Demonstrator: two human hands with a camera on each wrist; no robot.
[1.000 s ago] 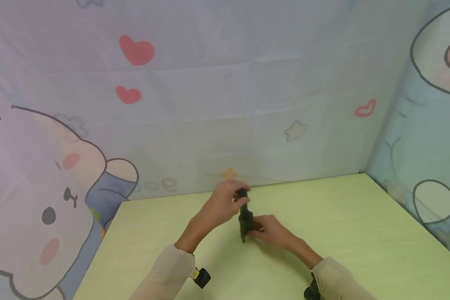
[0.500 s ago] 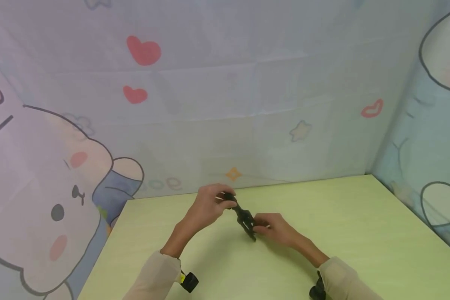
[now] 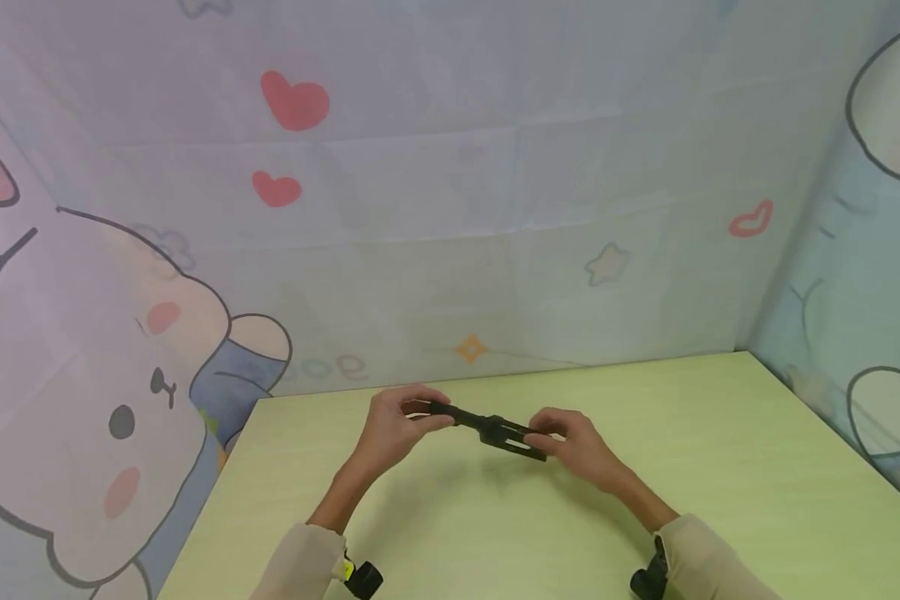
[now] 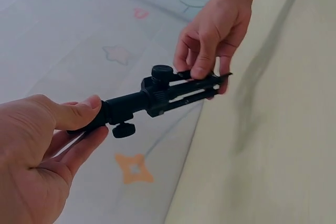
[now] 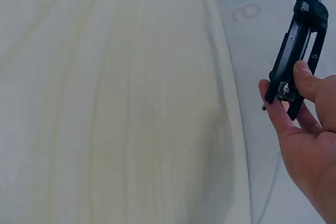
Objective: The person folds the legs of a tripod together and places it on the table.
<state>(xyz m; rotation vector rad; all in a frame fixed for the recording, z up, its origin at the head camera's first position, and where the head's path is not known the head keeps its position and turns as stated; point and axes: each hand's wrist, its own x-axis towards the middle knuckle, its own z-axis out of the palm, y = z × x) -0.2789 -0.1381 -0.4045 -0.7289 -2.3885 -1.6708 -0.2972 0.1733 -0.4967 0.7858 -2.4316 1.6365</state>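
A small black tripod (image 3: 491, 429) with its legs folded together is held crosswise above the table, tilting slightly down toward the right. My left hand (image 3: 399, 427) pinches the end of its centre column between thumb and fingers. At the opposite end, my right hand (image 3: 576, 448) grips the legs. The left wrist view shows two round knobs on the tripod (image 4: 134, 102), one by the leg hub and one under the column. In the right wrist view, the thumb of my right hand (image 5: 312, 140) lies against the legs, with fingers behind them.
The pale yellow-green table (image 3: 450, 550) spreads beneath both hands. A printed cloth backdrop (image 3: 450, 167) with hearts, stars and cartoon animals rises along its back edge and continues at both sides. Each wrist carries a small black camera, such as the left one (image 3: 363, 578).
The tripod has turned from pointing away from me to lying nearly sideways. My left hand has swung left and lower in view; my right hand has shifted slightly right, and both keep hold.
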